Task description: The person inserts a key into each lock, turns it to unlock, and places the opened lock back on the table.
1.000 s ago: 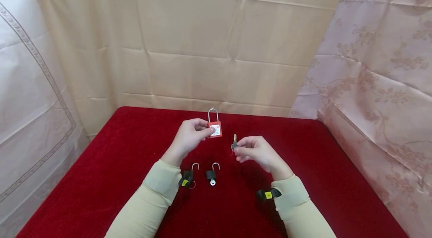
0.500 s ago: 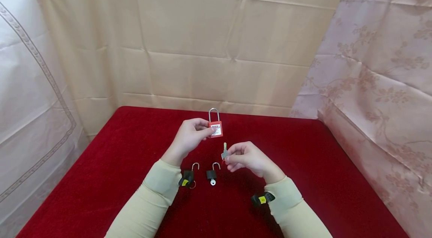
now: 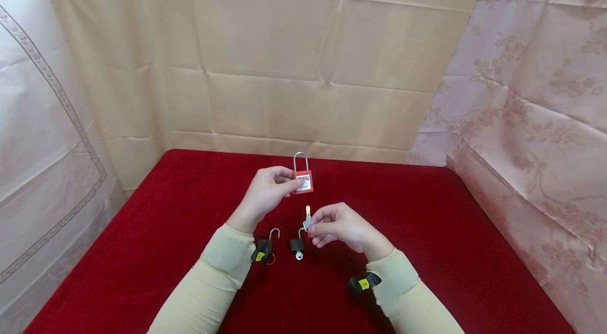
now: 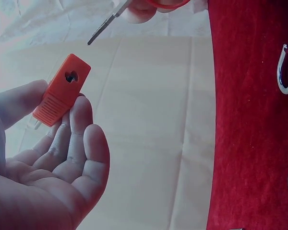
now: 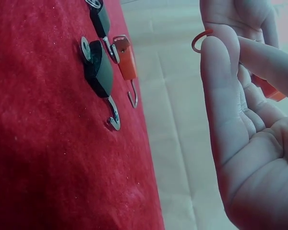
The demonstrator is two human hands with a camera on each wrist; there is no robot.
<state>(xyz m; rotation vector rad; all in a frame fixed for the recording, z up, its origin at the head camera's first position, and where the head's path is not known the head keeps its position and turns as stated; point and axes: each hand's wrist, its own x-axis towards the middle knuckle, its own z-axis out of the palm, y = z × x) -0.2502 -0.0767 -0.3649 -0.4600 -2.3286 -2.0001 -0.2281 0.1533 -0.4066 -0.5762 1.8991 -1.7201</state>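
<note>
My left hand (image 3: 267,192) holds a red padlock (image 3: 304,180) upright by its side, thumb on the white label. Its tall shackle points up, and both legs meet the body. In the left wrist view, the keyhole (image 4: 71,76) shows in the padlock's end face. My right hand (image 3: 348,226) pinches a key (image 3: 308,214) by its head, blade up, just below and apart from the padlock. A red ring (image 5: 197,42) on the key sticks out from the fingertips in the right wrist view.
Two black padlocks (image 3: 297,245) (image 3: 264,245) with raised shackles lie on the red cloth (image 3: 403,218), keys or rings at their lower ends. The right wrist view also shows a red padlock (image 5: 126,60) with its shackle raised. Cloth curtains (image 3: 265,60) hang around the table.
My right hand has moved left and somewhat down with the key, from beside the red padlock to beneath it. My left hand and its padlock have stayed nearly still.
</note>
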